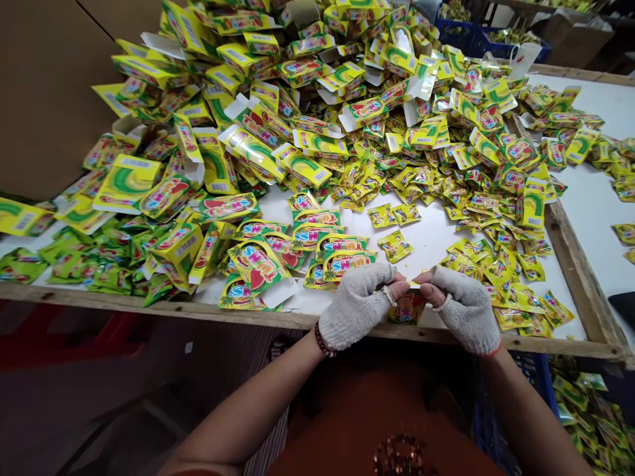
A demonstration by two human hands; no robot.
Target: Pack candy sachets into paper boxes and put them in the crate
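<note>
My left hand (358,303), in a white knit glove with bare fingertips, pinches one end of the top edge of a small candy box (407,309). My right hand (465,308), gloved the same way, pinches the other end. The box is upright at the table's front edge, its watermelon picture partly visible below my fingers. Left of my hands lie flattened candy boxes (260,264) in overlapping stacks. Small yellow candy packets (395,246) lie just beyond my fingers, and more yellow packets (516,297) are heaped beside my right hand.
A large pile of candy boxes (297,99) covers the back of the white table. Green packets (114,254) lie at the left. A wooden rail (578,264) edges the right side. Blue crates (489,39) stand behind, and another blue crate (538,383) sits below right.
</note>
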